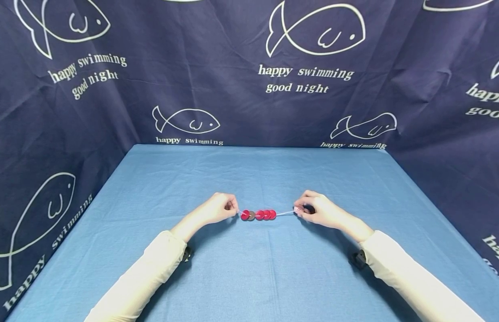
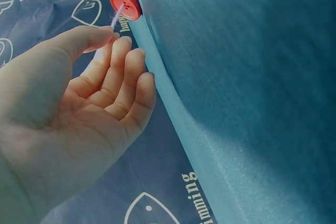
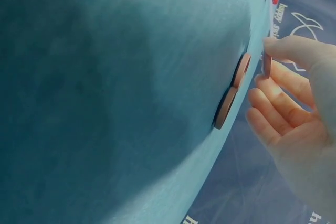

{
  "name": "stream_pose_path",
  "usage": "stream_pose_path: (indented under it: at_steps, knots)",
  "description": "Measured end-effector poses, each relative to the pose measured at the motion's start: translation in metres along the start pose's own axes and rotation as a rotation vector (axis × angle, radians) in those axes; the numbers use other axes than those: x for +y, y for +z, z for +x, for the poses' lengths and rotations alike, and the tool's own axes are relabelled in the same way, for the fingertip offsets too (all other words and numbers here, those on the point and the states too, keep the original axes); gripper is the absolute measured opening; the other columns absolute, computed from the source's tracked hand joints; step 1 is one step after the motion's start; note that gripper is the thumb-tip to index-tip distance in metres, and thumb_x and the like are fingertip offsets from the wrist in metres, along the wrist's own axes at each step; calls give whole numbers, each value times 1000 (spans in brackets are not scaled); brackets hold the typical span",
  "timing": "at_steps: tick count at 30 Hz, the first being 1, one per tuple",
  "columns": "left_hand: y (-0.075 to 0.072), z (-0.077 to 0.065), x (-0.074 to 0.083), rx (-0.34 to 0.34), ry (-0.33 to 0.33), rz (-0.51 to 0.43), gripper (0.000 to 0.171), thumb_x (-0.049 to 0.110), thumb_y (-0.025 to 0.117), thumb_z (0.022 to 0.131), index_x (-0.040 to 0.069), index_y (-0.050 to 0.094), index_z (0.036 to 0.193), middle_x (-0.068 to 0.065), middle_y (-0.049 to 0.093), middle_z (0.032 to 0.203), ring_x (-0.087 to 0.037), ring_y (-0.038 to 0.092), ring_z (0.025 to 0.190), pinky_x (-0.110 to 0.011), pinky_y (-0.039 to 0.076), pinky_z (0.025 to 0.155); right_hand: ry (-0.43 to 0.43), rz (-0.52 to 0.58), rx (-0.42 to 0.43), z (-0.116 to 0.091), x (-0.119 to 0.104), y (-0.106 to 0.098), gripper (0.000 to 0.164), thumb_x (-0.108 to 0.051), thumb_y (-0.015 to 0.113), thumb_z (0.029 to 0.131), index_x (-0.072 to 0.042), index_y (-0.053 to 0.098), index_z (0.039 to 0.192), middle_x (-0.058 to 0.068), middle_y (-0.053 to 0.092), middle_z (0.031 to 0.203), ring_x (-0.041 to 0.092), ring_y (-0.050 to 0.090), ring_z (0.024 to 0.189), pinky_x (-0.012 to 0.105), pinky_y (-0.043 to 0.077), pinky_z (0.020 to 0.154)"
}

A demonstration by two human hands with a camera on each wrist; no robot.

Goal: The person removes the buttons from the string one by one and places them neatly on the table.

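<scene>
Cream sleeves (image 1: 140,273) lay nearest the head camera, one at each side, and from them two bare hands reached over a blue tablecloth (image 1: 249,277). Between the hands a white string (image 1: 285,213) ran left to right, nearly straight, and a row of buttons sat on it, its long axis along the string. From the left came a red button (image 1: 244,215), a brown button (image 1: 251,216), then a group of three red buttons (image 1: 260,215) that overlapped one another.

The left hand (image 1: 217,208) pinched the string between thumb and fingertip, just beside the leftmost button, its other fingers loosely bent. The right hand (image 1: 323,212) pinched a single button (image 3: 268,66), held edge-on between thumb and finger; whether the string passed through it could not be told. From that pinch the row lay to the left, across a bare stretch of string, so the left hand was clearly the nearer one. Two loose brown buttons (image 3: 226,109) lay on the cloth near the right hand, seemingly touching.
</scene>
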State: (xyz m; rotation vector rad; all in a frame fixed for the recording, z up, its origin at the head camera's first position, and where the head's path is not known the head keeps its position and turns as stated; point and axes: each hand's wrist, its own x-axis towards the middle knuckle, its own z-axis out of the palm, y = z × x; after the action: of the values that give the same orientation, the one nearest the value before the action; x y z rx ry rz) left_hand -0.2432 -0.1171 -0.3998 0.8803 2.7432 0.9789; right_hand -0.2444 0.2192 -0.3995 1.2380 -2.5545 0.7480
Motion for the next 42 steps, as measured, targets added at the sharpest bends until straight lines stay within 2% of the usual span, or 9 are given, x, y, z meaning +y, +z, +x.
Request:
stream_pose_path:
  at_steps: [17, 33, 42]
  knots:
    - [1, 1, -2, -4, 2, 4, 6, 5, 62, 81, 10, 62, 79, 4, 61, 67, -4, 51, 57, -19, 43, 59, -1, -14, 7, -3, 1, 0, 16, -2, 71, 77, -2, 69, 93, 4, 56, 82, 14, 52, 67, 25, 45, 58]
    - [1, 1, -2, -4, 10, 10, 5, 5, 62, 80, 10, 62, 78, 4, 60, 67, -3, 51, 58, -19, 43, 60, 21, -41, -6, -7, 2, -3, 18, -3, 71, 77, -1, 69, 95, 3, 58, 85, 13, 54, 73, 27, 47, 65]
    - [0, 0, -1, -5, 8, 10, 4, 5, 62, 81, 9, 62, 79, 4, 60, 66, -3, 50, 58, -19, 43, 60, 0, -64, 1, -8, 5, -5, 20, -3, 71, 76, -1, 69, 95, 4, 59, 87, 13, 54, 74, 27, 47, 68]
